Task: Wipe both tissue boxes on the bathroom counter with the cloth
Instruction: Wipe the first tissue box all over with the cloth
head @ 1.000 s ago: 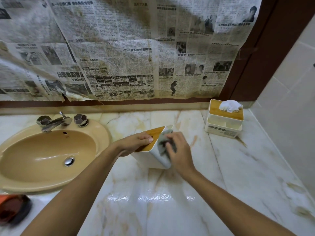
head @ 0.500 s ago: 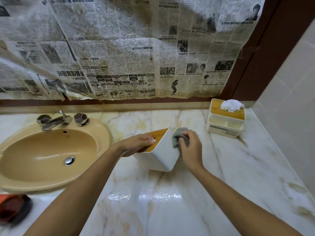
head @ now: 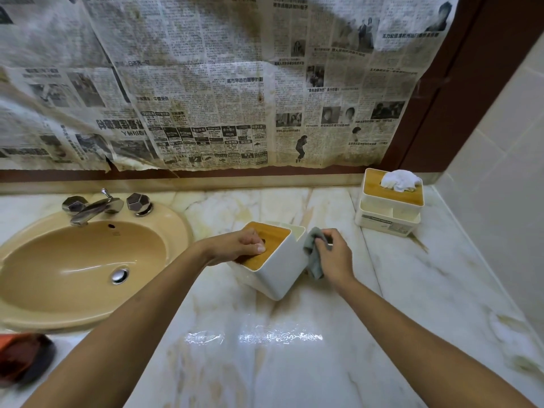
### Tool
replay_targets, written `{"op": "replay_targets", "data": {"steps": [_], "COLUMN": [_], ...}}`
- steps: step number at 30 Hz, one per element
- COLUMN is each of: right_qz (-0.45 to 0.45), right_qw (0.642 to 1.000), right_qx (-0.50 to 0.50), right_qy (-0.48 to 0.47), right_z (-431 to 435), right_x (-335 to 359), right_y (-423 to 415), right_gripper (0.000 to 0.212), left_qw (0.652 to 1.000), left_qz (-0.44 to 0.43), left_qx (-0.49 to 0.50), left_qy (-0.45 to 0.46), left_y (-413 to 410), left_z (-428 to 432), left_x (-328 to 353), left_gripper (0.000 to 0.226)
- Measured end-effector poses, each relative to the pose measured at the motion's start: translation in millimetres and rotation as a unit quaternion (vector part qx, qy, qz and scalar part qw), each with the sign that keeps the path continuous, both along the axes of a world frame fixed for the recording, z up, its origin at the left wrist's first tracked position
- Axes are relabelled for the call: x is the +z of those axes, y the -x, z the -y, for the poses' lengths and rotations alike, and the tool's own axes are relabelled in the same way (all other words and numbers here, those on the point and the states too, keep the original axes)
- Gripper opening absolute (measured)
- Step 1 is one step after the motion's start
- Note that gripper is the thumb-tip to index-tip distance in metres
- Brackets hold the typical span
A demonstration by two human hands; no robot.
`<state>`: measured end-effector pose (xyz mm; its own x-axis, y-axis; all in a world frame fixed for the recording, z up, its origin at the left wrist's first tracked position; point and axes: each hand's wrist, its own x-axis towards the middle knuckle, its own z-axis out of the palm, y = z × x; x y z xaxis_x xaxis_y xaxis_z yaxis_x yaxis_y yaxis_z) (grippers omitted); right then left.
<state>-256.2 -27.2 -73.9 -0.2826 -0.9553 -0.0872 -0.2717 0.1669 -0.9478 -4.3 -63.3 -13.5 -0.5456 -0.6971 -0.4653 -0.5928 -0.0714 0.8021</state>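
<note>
A white tissue box with a wooden lid (head: 276, 269) stands tilted on the marble counter (head: 265, 363) in the middle of the view. My left hand (head: 238, 245) rests on its wooden lid, fingers curled over the slot, steadying it. Against the box's right side my right hand (head: 332, 256) grips a grey cloth (head: 313, 254). A second white tissue box (head: 390, 206), with a white tissue sticking out of its wooden lid, stands untouched at the back right near the wall.
A beige sink (head: 82, 266) with a chrome tap (head: 97, 206) fills the left. Old newspaper (head: 206, 83) covers the wall behind. A tiled wall (head: 500, 187) bounds the counter on the right. A dark reddish object (head: 20, 357) lies at the lower left edge.
My right hand has moved the cloth from the box's front face round to its right side. The box has turned and settled a little under my left hand.
</note>
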Motion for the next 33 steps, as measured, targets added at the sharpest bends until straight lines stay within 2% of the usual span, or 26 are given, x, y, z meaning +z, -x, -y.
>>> {"op": "replay_targets", "data": {"steps": [3, 6, 8, 11, 14, 19, 24, 29, 31, 33], "right_qz": [0.03, 0.038, 0.039, 0.034, 0.03, 0.043, 0.043, 0.042, 0.045, 0.048], "right_qw": [0.998, 0.996, 0.996, 0.997, 0.998, 0.997, 0.996, 0.995, 0.995, 0.995], "right_qx": [-0.03, -0.052, -0.047, -0.023, -0.001, 0.036, 0.056, 0.068, 0.069, 0.073], "right_qy": [-0.056, -0.057, -0.059, -0.059, -0.06, -0.062, -0.06, -0.055, -0.052, -0.051], "right_z": [4.9, 3.4, 0.7, -4.5, -10.3, -20.2, -26.4, -27.2, -27.0, -26.9], "right_x": [-5.2, -11.3, -12.3, -10.1, -8.0, -9.4, -11.5, -8.3, -6.0, -4.7], "right_y": [10.6, 15.3, 16.9, 16.8, 12.8, 7.3, 4.2, 4.4, 4.5, 4.8], "right_gripper": [0.009, 0.008, 0.008, 0.01, 0.012, 0.014, 0.015, 0.016, 0.016, 0.016], "left_qw": [0.999, 0.989, 0.965, 0.902, 0.864, 0.849, 0.882, 0.891, 0.89, 0.898], "left_qz": [0.024, 0.11, 0.194, 0.324, 0.378, 0.389, 0.333, 0.264, 0.265, 0.296], "left_qx": [-0.017, -0.067, -0.133, -0.227, -0.268, -0.267, -0.206, -0.17, -0.152, -0.134], "left_qy": [0.011, 0.075, 0.118, 0.171, 0.198, 0.238, 0.264, 0.329, 0.337, 0.297], "left_y": [-2.9, -6.8, -7.1, -1.9, 2.4, -3.0, -12.4, -21.1, -20.9, -21.9], "left_z": [1.5, 7.7, 12.7, 15.6, 12.5, 8.8, 9.5, 16.4, 15.8, 13.3], "left_x": [-0.5, 0.2, 2.6, 6.8, 4.3, -5.4, -2.8, 10.8, 16.0, 22.1], "left_gripper": [0.021, 0.022, 0.017, 0.017, 0.014, 0.017, 0.02, 0.018, 0.018, 0.034]}}
